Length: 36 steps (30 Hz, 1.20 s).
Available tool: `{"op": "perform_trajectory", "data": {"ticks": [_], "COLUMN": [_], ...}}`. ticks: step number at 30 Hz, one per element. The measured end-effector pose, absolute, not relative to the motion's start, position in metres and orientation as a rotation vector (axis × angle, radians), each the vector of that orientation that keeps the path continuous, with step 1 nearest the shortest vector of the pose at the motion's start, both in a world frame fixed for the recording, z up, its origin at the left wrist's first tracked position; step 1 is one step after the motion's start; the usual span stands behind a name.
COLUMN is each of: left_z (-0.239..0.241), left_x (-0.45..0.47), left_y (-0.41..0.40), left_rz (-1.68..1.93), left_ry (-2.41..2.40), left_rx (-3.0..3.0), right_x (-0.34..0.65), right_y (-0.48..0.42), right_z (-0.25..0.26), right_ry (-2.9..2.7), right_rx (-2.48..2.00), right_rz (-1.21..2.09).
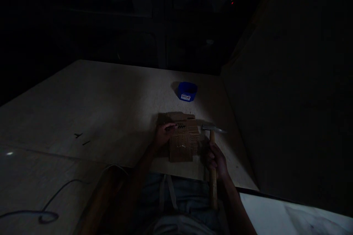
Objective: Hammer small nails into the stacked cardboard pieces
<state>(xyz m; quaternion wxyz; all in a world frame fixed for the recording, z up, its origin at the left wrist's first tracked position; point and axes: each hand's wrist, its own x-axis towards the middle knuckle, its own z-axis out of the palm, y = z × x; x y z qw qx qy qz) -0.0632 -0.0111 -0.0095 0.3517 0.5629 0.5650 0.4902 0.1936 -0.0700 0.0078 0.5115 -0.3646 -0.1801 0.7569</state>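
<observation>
A hammer (212,137) with a wooden handle is gripped in my right hand (217,159), its metal head raised just right of a piece of cardboard (180,152). The cardboard lies on the table in front of me, with torn, ridged patches showing. Over its upper left part is my left hand (163,132), fingers drawn together near a row of small dark pieces (181,126). Whatever the fingertips pinch is too small and dim to make out.
A blue plastic container (187,92) with a white label stands beyond the cardboard. Small dark slivers (82,138) lie to the left on the pale tabletop (118,99). A cable (49,213) curls at lower left. A dark upright surface (292,99) borders the right side.
</observation>
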Motion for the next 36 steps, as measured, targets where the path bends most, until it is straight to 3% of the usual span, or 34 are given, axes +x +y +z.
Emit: {"op": "perform_trajectory", "data": {"ticks": [6, 26, 36], "left_z": [-0.017, -0.012, -0.025], "left_x": [-0.07, -0.067, -0.067], "left_y": [-0.003, -0.007, -0.01], "left_rz": [1.287, 1.061, 1.096], "left_ry": [1.424, 1.553, 1.548], "left_rx": [1.782, 2.006, 1.957], "right_x": [0.193, 0.191, 0.182], "right_y": [-0.071, -0.071, -0.08], "right_z": [0.006, 0.013, 0.044], "right_ry": [-0.426, -0.476, -0.795], "right_rx": [-0.841, -0.913, -1.309], "right_rz": [1.822, 1.809, 1.546]}}
